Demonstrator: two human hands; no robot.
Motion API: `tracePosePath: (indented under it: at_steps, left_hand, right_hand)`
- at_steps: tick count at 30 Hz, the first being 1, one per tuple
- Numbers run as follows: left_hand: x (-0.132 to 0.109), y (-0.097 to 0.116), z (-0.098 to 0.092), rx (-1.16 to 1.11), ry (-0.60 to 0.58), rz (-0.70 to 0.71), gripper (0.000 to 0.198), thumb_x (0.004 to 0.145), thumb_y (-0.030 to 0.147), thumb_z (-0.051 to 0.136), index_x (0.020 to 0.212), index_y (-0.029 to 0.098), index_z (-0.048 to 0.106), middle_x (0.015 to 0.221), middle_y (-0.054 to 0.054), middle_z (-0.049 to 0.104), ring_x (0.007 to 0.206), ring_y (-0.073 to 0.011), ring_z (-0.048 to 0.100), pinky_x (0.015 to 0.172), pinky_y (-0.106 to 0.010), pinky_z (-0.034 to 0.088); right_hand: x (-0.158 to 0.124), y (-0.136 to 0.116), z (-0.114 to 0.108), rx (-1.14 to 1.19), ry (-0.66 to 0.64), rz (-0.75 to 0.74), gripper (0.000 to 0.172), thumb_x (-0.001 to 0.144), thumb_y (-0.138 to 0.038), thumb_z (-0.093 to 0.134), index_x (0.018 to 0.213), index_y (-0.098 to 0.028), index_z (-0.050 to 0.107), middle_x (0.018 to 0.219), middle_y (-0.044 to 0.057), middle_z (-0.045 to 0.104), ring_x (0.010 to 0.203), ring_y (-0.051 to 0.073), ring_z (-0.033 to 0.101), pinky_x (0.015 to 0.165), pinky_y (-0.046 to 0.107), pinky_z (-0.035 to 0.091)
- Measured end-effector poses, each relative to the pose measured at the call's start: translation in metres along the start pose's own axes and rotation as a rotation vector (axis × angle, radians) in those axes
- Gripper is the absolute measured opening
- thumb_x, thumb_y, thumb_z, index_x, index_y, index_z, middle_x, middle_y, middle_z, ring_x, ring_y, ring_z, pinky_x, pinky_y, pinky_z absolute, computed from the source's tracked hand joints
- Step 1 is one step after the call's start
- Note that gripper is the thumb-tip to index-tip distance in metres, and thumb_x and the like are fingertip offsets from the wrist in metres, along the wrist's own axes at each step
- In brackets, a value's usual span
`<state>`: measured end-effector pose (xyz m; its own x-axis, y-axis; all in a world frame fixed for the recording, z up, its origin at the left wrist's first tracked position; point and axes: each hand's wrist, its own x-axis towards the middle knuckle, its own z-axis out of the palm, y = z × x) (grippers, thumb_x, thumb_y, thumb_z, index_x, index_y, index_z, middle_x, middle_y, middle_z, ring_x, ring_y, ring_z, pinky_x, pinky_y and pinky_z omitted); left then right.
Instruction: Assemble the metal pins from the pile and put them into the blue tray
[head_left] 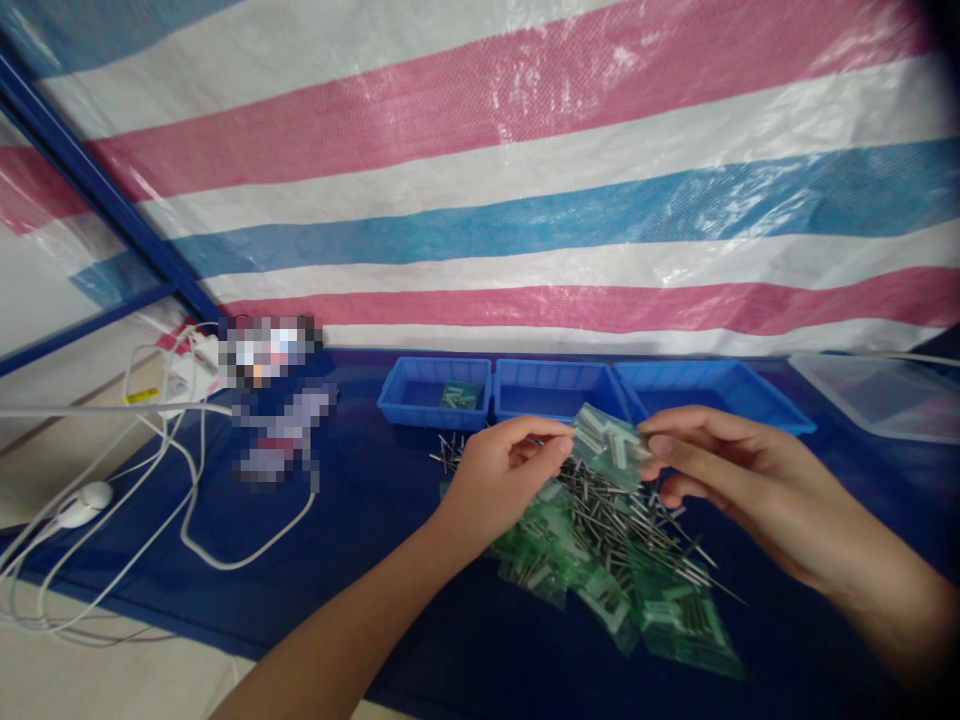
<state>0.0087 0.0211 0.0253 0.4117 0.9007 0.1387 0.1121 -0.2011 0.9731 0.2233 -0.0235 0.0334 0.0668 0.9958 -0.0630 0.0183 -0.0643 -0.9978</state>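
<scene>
A small clear greenish plastic bag (609, 446) with pale and metallic pieces inside is stretched between my two hands. My left hand (501, 470) pinches its left edge between thumb and fingertips. On the opposite edge, my right hand (720, 465) grips the bag with thumb and curled fingers. Below them lies a heap of thin metal rods, like rivets (615, 515), loose on the dark blue table. Several more filled green plastic bags (682, 615) lie in front of and partly under that heap.
Three blue plastic bins (435, 415) stand in a row behind the heap; the left one holds a green bag (461, 396). A clear lid (877, 395) lies at the right. White cables (191, 500) and a power strip (187, 375) occupy the left side. Striped sheeting (525, 220) hangs behind.
</scene>
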Motion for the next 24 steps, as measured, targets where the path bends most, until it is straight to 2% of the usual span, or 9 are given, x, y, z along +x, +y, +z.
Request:
tracePosePath:
  at_steps: [6, 8, 10, 13, 14, 16, 19, 22, 24]
  left_hand:
    - [0.001, -0.004, 0.002, 0.038, 0.024, 0.025, 0.029, 0.083, 0.025, 0.062, 0.111, 0.018, 0.067, 0.096, -0.006, 0.071, 0.078, -0.0143, 0.066, 0.071, -0.026, 0.053]
    - [0.003, -0.002, -0.003, 0.094, 0.032, 0.053, 0.026, 0.085, 0.025, 0.060, 0.109, 0.018, 0.068, 0.097, -0.006, 0.072, 0.083, -0.0158, 0.066, 0.076, -0.028, 0.053]
    - [0.008, 0.001, -0.014, 0.180, 0.100, 0.097, 0.024, 0.086, 0.026, 0.059, 0.106, 0.019, 0.070, 0.100, -0.005, 0.072, 0.088, -0.0172, 0.066, 0.081, -0.029, 0.052]
    - [0.020, 0.002, -0.042, 0.297, 0.308, 0.147, 0.025, 0.087, 0.028, 0.058, 0.108, 0.020, 0.069, 0.100, -0.005, 0.073, 0.090, -0.0182, 0.066, 0.083, -0.030, 0.050]
    - [0.025, 0.000, -0.052, 0.321, 0.368, 0.161, 0.025, 0.088, 0.028, 0.056, 0.108, 0.019, 0.069, 0.102, -0.005, 0.073, 0.091, -0.0183, 0.066, 0.083, -0.029, 0.050]
    - [0.032, -0.004, -0.071, 0.418, 0.454, 0.160, 0.026, 0.088, 0.026, 0.055, 0.110, 0.018, 0.068, 0.103, -0.005, 0.072, 0.093, -0.0185, 0.066, 0.084, -0.029, 0.049]
    - [0.038, -0.012, -0.087, 0.737, 0.488, 0.071, 0.028, 0.088, 0.024, 0.053, 0.113, 0.019, 0.065, 0.095, -0.004, 0.073, 0.092, -0.0205, 0.065, 0.087, -0.034, 0.046]
    - [0.038, -0.017, -0.089, 1.067, 0.439, -0.024, 0.025, 0.090, 0.026, 0.051, 0.107, 0.025, 0.068, 0.101, -0.004, 0.071, 0.101, -0.0259, 0.059, 0.089, -0.040, 0.043]
    - [0.035, -0.018, -0.086, 1.200, 0.443, -0.042, 0.023, 0.090, 0.031, 0.051, 0.102, 0.028, 0.070, 0.109, -0.004, 0.067, 0.107, -0.0284, 0.054, 0.088, -0.042, 0.041]
  right_hand:
    - [0.000, 0.002, 0.004, -0.122, -0.014, -0.144, 0.033, 0.074, -0.043, 0.073, 0.097, -0.021, 0.065, 0.076, 0.003, 0.069, 0.061, 0.015, 0.064, 0.056, 0.028, 0.057]
    - [-0.001, 0.002, 0.003, -0.160, -0.012, -0.173, 0.037, 0.075, -0.046, 0.071, 0.103, -0.022, 0.063, 0.079, 0.004, 0.069, 0.064, 0.016, 0.065, 0.058, 0.029, 0.058]
    - [-0.001, 0.000, -0.001, -0.219, 0.032, -0.202, 0.042, 0.076, -0.049, 0.069, 0.107, -0.022, 0.060, 0.083, 0.005, 0.069, 0.067, 0.017, 0.066, 0.058, 0.029, 0.057]
    - [0.000, -0.003, -0.015, -0.363, 0.062, -0.195, 0.044, 0.077, -0.057, 0.063, 0.103, -0.021, 0.060, 0.077, 0.003, 0.064, 0.060, 0.014, 0.060, 0.052, 0.027, 0.051]
    - [0.000, -0.003, -0.021, -0.429, 0.009, -0.167, 0.043, 0.078, -0.059, 0.060, 0.100, -0.021, 0.061, 0.073, 0.002, 0.062, 0.058, 0.013, 0.057, 0.050, 0.026, 0.048]
    - [0.000, -0.001, -0.032, -0.581, -0.198, -0.087, 0.041, 0.082, -0.059, 0.054, 0.093, -0.021, 0.062, 0.072, 0.001, 0.060, 0.062, 0.013, 0.054, 0.054, 0.026, 0.045]
    - [0.001, 0.009, -0.044, -0.779, -0.492, 0.052, 0.039, 0.087, -0.056, 0.049, 0.082, -0.020, 0.061, 0.073, 0.001, 0.057, 0.066, 0.013, 0.051, 0.058, 0.026, 0.041]
    - [0.001, 0.025, -0.050, -0.880, -0.573, 0.134, 0.037, 0.086, -0.055, 0.051, 0.077, -0.019, 0.058, 0.068, 0.000, 0.055, 0.062, 0.013, 0.049, 0.054, 0.026, 0.036]
    - [0.001, 0.033, -0.052, -0.909, -0.505, 0.120, 0.034, 0.079, -0.053, 0.061, 0.076, -0.020, 0.057, 0.066, -0.001, 0.056, 0.059, 0.013, 0.049, 0.052, 0.026, 0.035]
